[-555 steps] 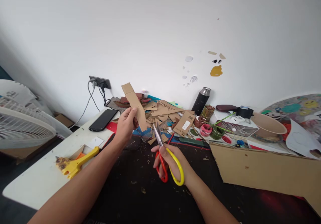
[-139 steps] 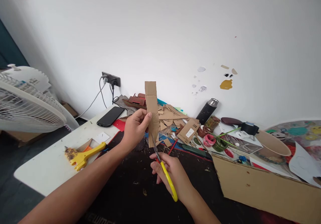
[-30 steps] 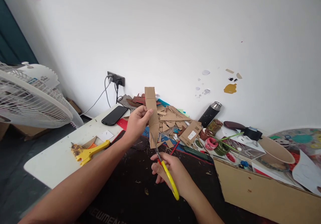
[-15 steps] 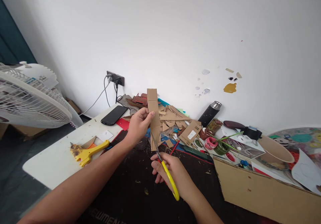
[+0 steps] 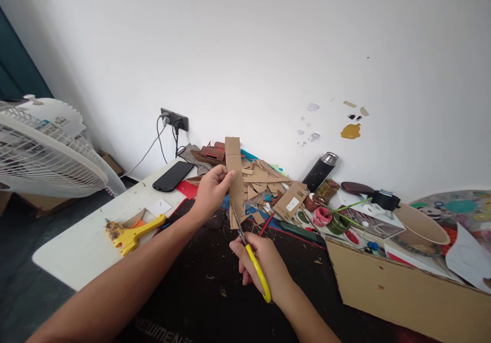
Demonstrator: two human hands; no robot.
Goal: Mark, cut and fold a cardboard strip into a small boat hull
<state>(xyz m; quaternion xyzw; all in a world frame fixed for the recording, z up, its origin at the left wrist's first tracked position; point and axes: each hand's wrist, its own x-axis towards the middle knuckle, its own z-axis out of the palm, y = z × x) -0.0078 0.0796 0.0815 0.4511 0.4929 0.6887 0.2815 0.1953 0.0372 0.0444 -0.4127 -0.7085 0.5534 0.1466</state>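
A narrow cardboard strip (image 5: 234, 156) stands upright in my left hand (image 5: 212, 189), pinched between thumb and fingers at about its middle. My right hand (image 5: 264, 261) is closed around the yellow-handled scissors (image 5: 256, 266). Their metal blades reach up to the strip's lower end, one blade showing across its front. A slanting line or cut runs near that lower edge. Behind the strip lies a heap of cardboard scraps (image 5: 264, 174). Beneath both hands spreads a black mat (image 5: 215, 302) sprinkled with small bits.
A yellow glue gun (image 5: 134, 234) and a black phone (image 5: 173, 175) lie on the white table at left. A black flask (image 5: 321, 171) leans near the wall. Paint pots (image 5: 322, 217) and a large cardboard panel (image 5: 402, 281) are at right. A white fan (image 5: 49, 148) stands far left.
The scissor blades have closed somewhat on the strip's lower end, and the right hand's fingers have drawn in. The left hand keeps the strip nearly still. The view has shifted slightly.
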